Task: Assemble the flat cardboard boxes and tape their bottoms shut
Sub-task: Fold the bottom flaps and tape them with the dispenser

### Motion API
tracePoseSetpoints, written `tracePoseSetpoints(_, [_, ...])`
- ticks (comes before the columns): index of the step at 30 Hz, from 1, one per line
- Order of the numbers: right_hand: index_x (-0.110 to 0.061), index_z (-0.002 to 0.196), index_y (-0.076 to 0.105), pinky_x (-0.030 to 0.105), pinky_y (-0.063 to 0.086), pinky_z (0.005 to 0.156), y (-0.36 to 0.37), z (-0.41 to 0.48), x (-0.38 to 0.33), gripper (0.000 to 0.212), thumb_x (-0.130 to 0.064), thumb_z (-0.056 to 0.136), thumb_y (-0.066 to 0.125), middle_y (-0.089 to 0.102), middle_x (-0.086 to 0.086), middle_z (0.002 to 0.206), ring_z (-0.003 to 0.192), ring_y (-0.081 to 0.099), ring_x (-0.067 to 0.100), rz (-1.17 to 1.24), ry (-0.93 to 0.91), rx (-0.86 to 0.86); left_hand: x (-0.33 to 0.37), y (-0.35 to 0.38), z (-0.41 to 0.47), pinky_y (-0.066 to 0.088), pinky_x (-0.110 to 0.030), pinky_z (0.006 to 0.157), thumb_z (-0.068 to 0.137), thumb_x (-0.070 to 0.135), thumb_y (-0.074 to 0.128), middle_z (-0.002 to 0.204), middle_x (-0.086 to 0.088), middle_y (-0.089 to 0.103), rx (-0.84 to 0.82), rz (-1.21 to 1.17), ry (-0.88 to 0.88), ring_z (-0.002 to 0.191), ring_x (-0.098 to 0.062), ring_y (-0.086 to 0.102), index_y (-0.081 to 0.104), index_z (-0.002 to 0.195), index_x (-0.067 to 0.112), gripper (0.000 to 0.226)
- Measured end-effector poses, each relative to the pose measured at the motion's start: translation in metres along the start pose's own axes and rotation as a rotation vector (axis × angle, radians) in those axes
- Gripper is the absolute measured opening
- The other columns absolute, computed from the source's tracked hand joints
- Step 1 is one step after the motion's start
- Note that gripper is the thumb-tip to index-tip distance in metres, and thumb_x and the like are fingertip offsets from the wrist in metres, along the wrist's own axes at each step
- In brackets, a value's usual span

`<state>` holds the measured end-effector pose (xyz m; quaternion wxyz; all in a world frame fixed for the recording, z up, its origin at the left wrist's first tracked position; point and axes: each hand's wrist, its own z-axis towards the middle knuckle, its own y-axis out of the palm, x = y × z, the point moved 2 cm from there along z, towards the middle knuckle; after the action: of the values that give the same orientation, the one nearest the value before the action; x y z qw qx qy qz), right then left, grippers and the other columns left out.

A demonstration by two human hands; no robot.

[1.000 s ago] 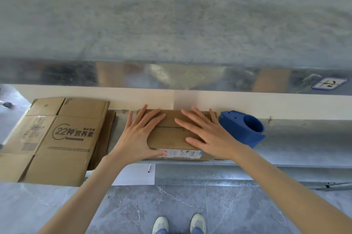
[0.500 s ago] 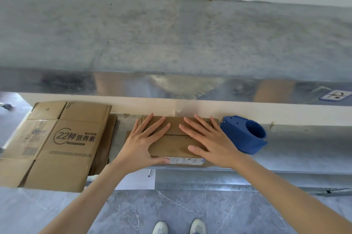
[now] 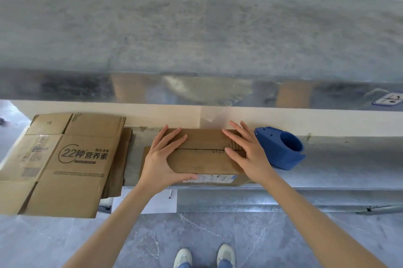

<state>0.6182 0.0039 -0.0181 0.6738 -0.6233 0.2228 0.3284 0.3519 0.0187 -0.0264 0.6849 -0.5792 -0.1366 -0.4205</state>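
A small brown cardboard box stands on a low metal ledge, its two bottom flaps folded shut with the seam running left to right. My left hand lies flat on the box's left end, fingers spread, thumb along the front edge. Flat on the right end rests my right hand, fingers apart. A blue tape dispenser sits on the ledge just right of my right hand. A stack of flat printed cardboard boxes lies at the left, overhanging the ledge.
A large galvanised metal duct fills the view above the ledge. A white sheet of paper lies under the ledge on the grey tiled floor. My two shoes show at the bottom.
My hands have slid apart along the box top, from near the middle toward its two ends, uncovering the flap seam. The box and dispenser have stayed put.
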Motion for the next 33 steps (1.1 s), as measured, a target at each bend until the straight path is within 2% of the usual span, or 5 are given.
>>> tracePoseSetpoints(5, [-0.035, 0.140, 0.053, 0.021, 0.011, 0.115, 0.001, 0.001, 0.000, 0.045, -0.032, 0.096, 0.063, 0.030, -0.025, 0.155, 0.147, 0.007, -0.006, 0.108, 0.076, 0.025, 0.001, -0.001, 0.001, 0.024, -0.041, 0.117, 0.050, 0.068, 0.084, 0.151, 0.016, 0.041, -0.005, -0.016, -0.022, 0.150, -0.011, 0.017, 0.056, 0.138, 0.029, 0.099])
tracePoseSetpoints(11, [-0.039, 0.145, 0.043, 0.045, 0.019, 0.122, -0.003, 0.000, -0.003, 0.052, -0.042, 0.095, 0.059, 0.025, -0.021, 0.158, 0.150, 0.008, 0.002, -0.108, 0.072, 0.021, 0.000, -0.005, 0.001, 0.027, -0.048, 0.116, 0.053, 0.072, 0.077, 0.154, 0.015, 0.037, -0.083, 0.011, 0.026, 0.151, -0.014, 0.013, 0.055, 0.139, 0.029, 0.099])
tracePoseSetpoints(18, [-0.042, 0.145, 0.037, 0.039, 0.033, 0.112, -0.006, -0.006, -0.009, 0.060, -0.046, 0.091, 0.064, 0.031, -0.018, 0.155, 0.145, 0.024, 0.008, -0.039, 0.189, 0.072, 0.002, -0.009, -0.001, 0.009, -0.064, 0.119, 0.066, 0.061, 0.081, 0.158, 0.011, 0.030, -0.169, 0.205, 0.102, 0.152, -0.016, 0.011, 0.048, 0.144, 0.030, 0.090])
tracePoseSetpoints(24, [-0.039, 0.143, 0.042, 0.029, 0.035, 0.105, -0.023, 0.001, -0.007, 0.050, -0.047, 0.096, 0.057, 0.039, -0.014, 0.148, 0.137, 0.035, 0.010, -0.139, 0.178, -0.059, 0.031, -0.004, -0.006, -0.003, -0.059, 0.120, 0.077, 0.049, 0.066, 0.159, 0.010, 0.029, -0.182, 0.397, 0.119, 0.152, -0.018, 0.009, 0.045, 0.144, 0.030, 0.073])
tracePoseSetpoints(33, [-0.064, 0.132, 0.031, 0.036, 0.038, 0.108, -0.046, 0.013, 0.014, 0.058, -0.025, 0.097, 0.056, 0.040, -0.025, 0.141, 0.130, 0.038, 0.002, -0.070, -0.020, -0.260, 0.050, 0.008, -0.027, 0.031, -0.047, 0.112, 0.068, 0.028, 0.068, 0.127, 0.004, 0.056, 0.073, 0.406, 0.015, 0.125, -0.024, 0.048, 0.060, 0.116, 0.024, 0.049])
